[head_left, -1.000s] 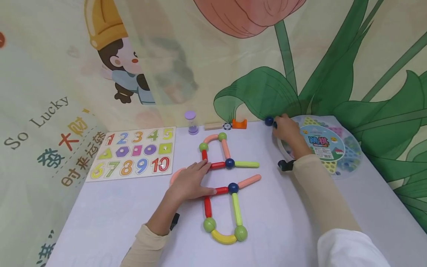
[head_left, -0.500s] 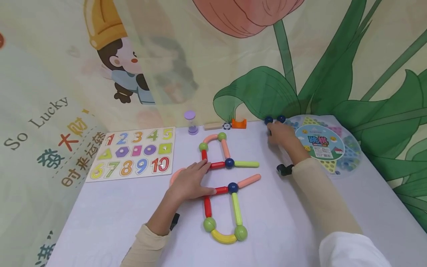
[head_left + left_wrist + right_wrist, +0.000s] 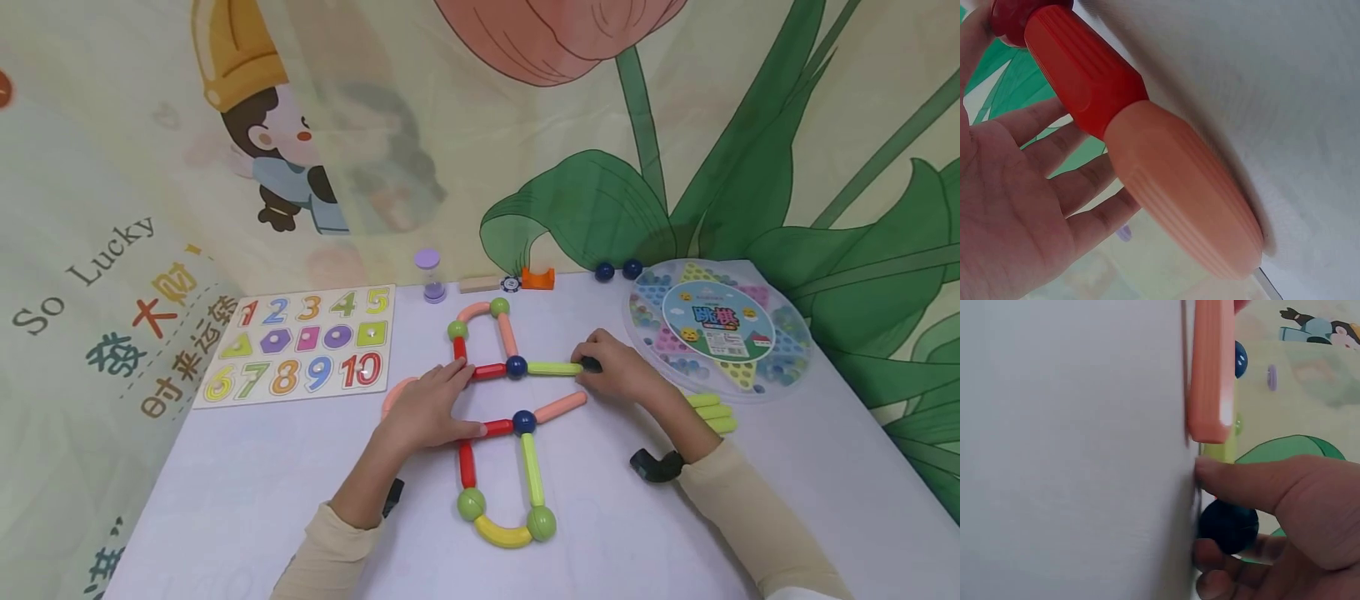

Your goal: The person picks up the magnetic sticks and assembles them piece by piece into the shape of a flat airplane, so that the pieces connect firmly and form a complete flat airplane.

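My right hand (image 3: 618,371) pinches a dark blue ball (image 3: 592,364) at the right end of a yellow-green rod (image 3: 553,368); whether ball and rod touch is hard to tell. In the right wrist view the thumb and fingers are around the ball (image 3: 1229,526), near a pink rod (image 3: 1213,375). My left hand (image 3: 427,408) rests over the left side of the figure of rods and balls, its fingers fairly straight. It hides part of the red rods (image 3: 498,428). The left wrist view shows a red ball (image 3: 1010,19), a red rod (image 3: 1085,69) and a pink piece (image 3: 1185,190) beside the palm.
Two dark blue balls (image 3: 618,270) sit at the back edge, by a round Chinese checkers box (image 3: 716,321). Several yellow-green rods (image 3: 712,412) lie by the right forearm. A number puzzle board (image 3: 300,346) lies left; an hourglass (image 3: 430,275) and an orange piece (image 3: 537,278) stand behind.
My right hand has moved from the balls at the back edge toward me and left, carrying a dark blue ball to the yellow-green rod's end. The left hand has stayed in place.
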{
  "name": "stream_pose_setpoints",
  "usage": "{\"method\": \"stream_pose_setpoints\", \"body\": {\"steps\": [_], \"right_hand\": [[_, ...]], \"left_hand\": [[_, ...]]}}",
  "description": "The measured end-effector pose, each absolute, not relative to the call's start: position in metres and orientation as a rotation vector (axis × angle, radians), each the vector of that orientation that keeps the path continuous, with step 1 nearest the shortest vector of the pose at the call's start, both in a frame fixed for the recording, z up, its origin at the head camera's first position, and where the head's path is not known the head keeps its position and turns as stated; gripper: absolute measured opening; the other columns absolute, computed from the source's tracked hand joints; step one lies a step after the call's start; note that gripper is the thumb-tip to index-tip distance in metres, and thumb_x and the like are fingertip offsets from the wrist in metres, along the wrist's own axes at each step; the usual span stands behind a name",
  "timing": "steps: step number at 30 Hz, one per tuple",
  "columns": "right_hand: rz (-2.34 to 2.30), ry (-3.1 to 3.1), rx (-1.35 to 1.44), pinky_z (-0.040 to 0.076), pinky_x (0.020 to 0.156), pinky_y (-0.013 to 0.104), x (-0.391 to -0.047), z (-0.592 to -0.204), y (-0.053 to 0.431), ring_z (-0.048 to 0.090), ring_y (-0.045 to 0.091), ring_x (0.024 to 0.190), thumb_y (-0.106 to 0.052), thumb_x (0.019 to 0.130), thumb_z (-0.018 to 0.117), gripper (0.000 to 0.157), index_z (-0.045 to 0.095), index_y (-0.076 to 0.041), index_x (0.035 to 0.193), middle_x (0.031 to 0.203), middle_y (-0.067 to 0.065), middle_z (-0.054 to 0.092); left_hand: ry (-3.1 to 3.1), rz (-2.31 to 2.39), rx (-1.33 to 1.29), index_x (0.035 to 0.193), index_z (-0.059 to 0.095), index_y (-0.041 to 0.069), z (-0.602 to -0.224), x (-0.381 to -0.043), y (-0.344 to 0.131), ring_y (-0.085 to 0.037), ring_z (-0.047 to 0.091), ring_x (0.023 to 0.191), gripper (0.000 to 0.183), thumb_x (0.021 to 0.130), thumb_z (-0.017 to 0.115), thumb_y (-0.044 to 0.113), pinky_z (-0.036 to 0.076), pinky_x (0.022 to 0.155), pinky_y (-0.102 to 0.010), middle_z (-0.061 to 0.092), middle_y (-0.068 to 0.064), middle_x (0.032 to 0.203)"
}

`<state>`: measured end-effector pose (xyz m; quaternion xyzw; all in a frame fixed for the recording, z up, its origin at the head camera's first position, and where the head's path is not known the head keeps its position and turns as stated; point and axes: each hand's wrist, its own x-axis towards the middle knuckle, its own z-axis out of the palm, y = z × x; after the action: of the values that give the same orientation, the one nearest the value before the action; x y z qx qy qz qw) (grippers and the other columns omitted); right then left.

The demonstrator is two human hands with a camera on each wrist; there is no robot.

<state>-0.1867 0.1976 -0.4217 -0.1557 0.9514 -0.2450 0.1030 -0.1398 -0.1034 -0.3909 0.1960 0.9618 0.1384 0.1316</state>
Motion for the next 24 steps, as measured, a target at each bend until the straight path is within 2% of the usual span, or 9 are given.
{"method": "stream_pose_setpoints", "body": {"steps": [7, 12, 15, 18, 20, 24], "right_hand": [[-0.849, 2.879, -0.552, 0.044, 0.086, 0.041, -0.179, -0.432, 0.202, 0.050, 0.019, 0.094, -0.014, 0.088, 0.057, 0.021, 0.052, -0.012, 0.108, 0.103, 0.005, 0.052], [-0.840, 2.816, -0.590, 0.043, 0.088, 0.041, -0.177, -0.426, 0.207, 0.048, 0.019, 0.099, -0.020, 0.087, 0.060, 0.031, 0.051, -0.015, 0.116, 0.110, 0.005, 0.051], [-0.845, 2.774, -0.591, 0.047, 0.078, 0.037, -0.175, -0.419, 0.212, 0.050, 0.019, 0.090, -0.024, 0.084, 0.063, 0.035, 0.053, -0.020, 0.118, 0.111, 0.003, 0.051], [-0.841, 2.745, -0.617, 0.048, 0.067, 0.031, -0.174, -0.413, 0.217, 0.050, 0.019, 0.081, -0.025, 0.081, 0.068, 0.032, 0.061, -0.024, 0.112, 0.112, 0.003, 0.049], [-0.785, 2.734, -0.633, 0.048, 0.068, 0.031, -0.172, -0.409, 0.217, 0.050, 0.019, 0.084, -0.027, 0.078, 0.071, 0.029, 0.065, -0.025, 0.106, 0.115, 0.004, 0.048], [-0.553, 2.747, -0.679, 0.047, 0.080, 0.039, -0.166, -0.406, 0.211, 0.049, 0.022, 0.097, -0.028, 0.075, 0.073, 0.027, 0.069, -0.028, 0.102, 0.119, 0.008, 0.049]], "left_hand": [[2.780, 0.412, 0.550, 0.139, 0.037, 0.021, -0.392, -0.141, -0.103, -0.025, 0.027, 0.130, 0.085, 0.068, 0.070, 0.054, 0.035, 0.096, -0.046, 0.030, -0.001, 0.144], [2.784, 0.411, 0.551, 0.139, 0.037, 0.021, -0.393, -0.141, -0.103, -0.025, 0.027, 0.130, 0.085, 0.068, 0.070, 0.054, 0.036, 0.095, -0.046, 0.030, 0.000, 0.144], [2.781, 0.417, 0.555, 0.139, 0.037, 0.021, -0.393, -0.141, -0.103, -0.026, 0.027, 0.129, 0.085, 0.068, 0.070, 0.054, 0.036, 0.095, -0.047, 0.030, 0.000, 0.144], [2.783, 0.416, 0.556, 0.139, 0.037, 0.021, -0.393, -0.141, -0.103, -0.026, 0.027, 0.130, 0.085, 0.068, 0.070, 0.054, 0.036, 0.095, -0.047, 0.030, -0.001, 0.144], [2.786, 0.415, 0.555, 0.139, 0.037, 0.021, -0.393, -0.141, -0.103, -0.026, 0.027, 0.129, 0.085, 0.068, 0.070, 0.053, 0.036, 0.095, -0.047, 0.030, -0.001, 0.144], [2.788, 0.419, 0.552, 0.139, 0.037, 0.021, -0.392, -0.141, -0.103, -0.026, 0.028, 0.129, 0.085, 0.068, 0.071, 0.053, 0.036, 0.095, -0.047, 0.030, -0.001, 0.144]]}}
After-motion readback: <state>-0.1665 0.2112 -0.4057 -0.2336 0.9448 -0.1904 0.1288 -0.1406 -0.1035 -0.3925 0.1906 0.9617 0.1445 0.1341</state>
